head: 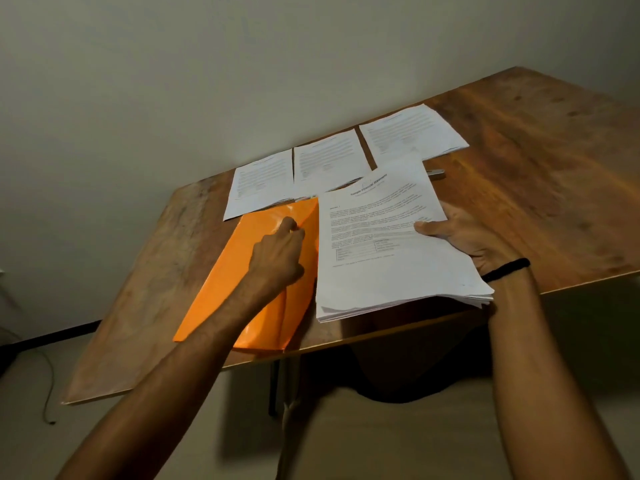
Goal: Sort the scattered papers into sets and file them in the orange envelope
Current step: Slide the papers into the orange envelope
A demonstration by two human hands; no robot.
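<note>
Both forearms are bare, with no cloth over them up to the bare left hand (277, 251) and right hand (474, 237). A thin black cord-like wristband (507, 270), perhaps a hair tie, circles the right wrist at three o'clock of centre.

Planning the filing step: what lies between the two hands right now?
In the head view, the thick paper stack fills that stretch. The right hand grips its right edge; the left hand touches the orange envelope beside it.

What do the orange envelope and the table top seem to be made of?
The orange envelope: probably glossy plastic or coated card, since light glints on it. The table top: wood or wood veneer, worn finish, with visible grain and stains.
</note>
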